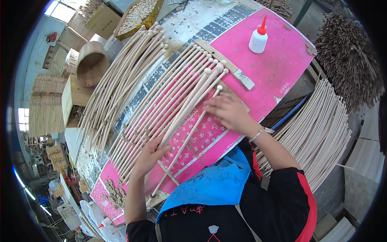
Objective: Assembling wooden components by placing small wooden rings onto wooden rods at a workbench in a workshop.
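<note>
My left hand (150, 157) is closed around the shafts of several pale wooden sticks (186, 111), each with a round wooden ball on its far end. These lie slanted over a row of similar ball-ended sticks (161, 94), spaced side by side on the table. To the right, one single ball-ended stick (186, 141) lies apart on pink patterned sheeting (201, 135). Over its upper part is my right hand (228, 112), fingers stretched out and their tips touching the shaft. A wooden strip (217, 56) runs past the ball ends of the row.
A denser pile of ball-ended sticks (121, 76) lies at left, below a basket of wooden balls (139, 16). A white bottle with a red nozzle (258, 40) stands far right. Small wooden rings (115, 195) lie near left. Bare rods (310, 129) are stacked at right.
</note>
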Demonstrator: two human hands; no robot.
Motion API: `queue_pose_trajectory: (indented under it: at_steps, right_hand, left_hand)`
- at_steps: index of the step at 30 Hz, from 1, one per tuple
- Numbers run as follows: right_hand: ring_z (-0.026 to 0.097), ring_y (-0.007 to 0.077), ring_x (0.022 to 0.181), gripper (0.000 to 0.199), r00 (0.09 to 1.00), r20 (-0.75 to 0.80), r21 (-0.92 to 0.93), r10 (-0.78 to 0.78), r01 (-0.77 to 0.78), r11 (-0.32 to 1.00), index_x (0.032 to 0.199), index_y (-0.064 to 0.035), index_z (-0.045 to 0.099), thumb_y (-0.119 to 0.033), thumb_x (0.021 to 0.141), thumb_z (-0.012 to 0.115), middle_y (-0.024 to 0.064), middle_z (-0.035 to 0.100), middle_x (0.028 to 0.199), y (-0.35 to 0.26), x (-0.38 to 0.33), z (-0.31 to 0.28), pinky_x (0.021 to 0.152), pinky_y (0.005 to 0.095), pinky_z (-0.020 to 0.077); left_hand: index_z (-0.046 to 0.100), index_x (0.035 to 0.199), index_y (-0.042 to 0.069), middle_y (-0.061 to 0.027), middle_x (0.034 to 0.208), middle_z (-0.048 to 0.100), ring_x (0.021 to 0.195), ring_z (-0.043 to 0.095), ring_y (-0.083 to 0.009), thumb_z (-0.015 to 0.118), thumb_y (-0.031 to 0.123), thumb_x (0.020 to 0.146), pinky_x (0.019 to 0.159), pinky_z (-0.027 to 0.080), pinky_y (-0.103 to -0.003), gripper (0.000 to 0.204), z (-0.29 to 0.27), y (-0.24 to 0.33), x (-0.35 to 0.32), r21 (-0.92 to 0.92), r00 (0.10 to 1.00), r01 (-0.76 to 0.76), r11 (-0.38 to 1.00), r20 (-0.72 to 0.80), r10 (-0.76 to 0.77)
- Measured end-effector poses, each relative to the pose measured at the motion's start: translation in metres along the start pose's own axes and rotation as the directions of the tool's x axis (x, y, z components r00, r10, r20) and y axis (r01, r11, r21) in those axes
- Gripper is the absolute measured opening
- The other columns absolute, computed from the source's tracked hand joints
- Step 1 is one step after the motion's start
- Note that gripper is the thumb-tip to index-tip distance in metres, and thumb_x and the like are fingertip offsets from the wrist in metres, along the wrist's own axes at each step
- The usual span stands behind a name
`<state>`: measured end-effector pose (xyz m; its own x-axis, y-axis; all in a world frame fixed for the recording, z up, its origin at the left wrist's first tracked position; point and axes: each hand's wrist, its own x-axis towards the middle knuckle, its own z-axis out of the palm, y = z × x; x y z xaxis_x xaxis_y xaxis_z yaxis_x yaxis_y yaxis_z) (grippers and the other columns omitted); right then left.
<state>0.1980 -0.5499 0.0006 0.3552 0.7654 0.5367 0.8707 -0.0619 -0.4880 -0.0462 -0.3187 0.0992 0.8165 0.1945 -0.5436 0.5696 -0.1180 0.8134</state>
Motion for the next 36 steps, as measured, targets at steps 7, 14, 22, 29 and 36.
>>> queue_pose_trajectory:
  at_steps: [7, 14, 22, 29, 36]
  right_hand:
    - [0.058, 0.0222, 0.101, 0.013, 0.980, 0.188, 0.017, -0.068, 0.066, 0.998, 0.092, -0.0164, 0.073, -0.021, 0.080, 0.074, 0.0003, 0.061, 0.094, 0.013, 0.009, 0.025, 0.093, 0.0399, 0.0456]
    - [0.057, 0.0277, 0.100, 0.012, 0.997, -0.029, 0.005, 0.074, -0.074, 0.997, 0.092, -0.0105, 0.069, -0.018, 0.083, 0.074, 0.0058, 0.060, 0.097, 0.043, 0.028, 0.024, 0.089, 0.0402, 0.0475]
    - [0.065, 0.0171, 0.087, 0.015, 0.805, -0.268, 0.439, 0.530, -0.387, 0.811, 0.107, -0.0002, 0.067, -0.004, 0.093, 0.065, 0.0089, 0.064, 0.098, 0.035, 0.006, -0.010, 0.077, 0.0292, 0.0509]
    - [0.065, 0.0268, 0.092, 0.019, 0.783, -0.283, 0.241, 0.554, -0.501, 0.831, 0.110, -0.0024, 0.069, -0.009, 0.092, 0.066, 0.0123, 0.065, 0.103, 0.019, -0.014, -0.026, 0.082, 0.0348, 0.0517]
    - [0.063, 0.0284, 0.101, 0.021, 0.963, -0.088, 0.047, 0.256, -0.253, 0.966, 0.103, -0.0090, 0.071, -0.006, 0.082, 0.069, 0.0061, 0.067, 0.104, 0.004, -0.016, -0.019, 0.088, 0.0421, 0.0492]
  left_hand:
    - [0.063, 0.127, 0.002, 0.0001, 0.090, 0.070, 0.074, 0.060, -0.0054, 0.061, 0.016, 0.100, 0.063, 0.046, -0.021, 0.030, -0.016, 0.013, -0.034, 0.041, 0.990, 0.113, 0.993, -0.092, -0.109]
    - [0.057, 0.133, 0.001, -0.0047, 0.095, 0.072, 0.072, 0.063, -0.0077, 0.061, 0.015, 0.101, 0.062, 0.047, -0.021, 0.036, -0.011, 0.001, -0.060, -0.053, 0.990, 0.092, 0.994, -0.104, -0.097]
    - [0.051, 0.135, 0.001, -0.0074, 0.102, 0.072, 0.077, 0.066, -0.0093, 0.059, 0.021, 0.104, 0.066, 0.052, -0.024, 0.038, 0.025, -0.004, -0.041, -0.102, 0.971, 0.205, 0.973, 0.148, -0.189]
    - [0.064, 0.117, 0.001, -0.0116, 0.089, 0.063, 0.082, 0.061, -0.0190, 0.063, 0.012, 0.097, 0.077, 0.049, -0.035, 0.022, 0.048, -0.051, 0.010, 0.258, 0.998, -0.014, 0.966, -0.057, 0.030]
    - [0.064, 0.121, 0.000, -0.0050, 0.085, 0.066, 0.069, 0.059, -0.0092, 0.057, 0.007, 0.100, 0.063, 0.047, -0.025, 0.024, 0.043, -0.027, -0.001, 0.171, 0.977, -0.071, 0.983, -0.188, 0.104]
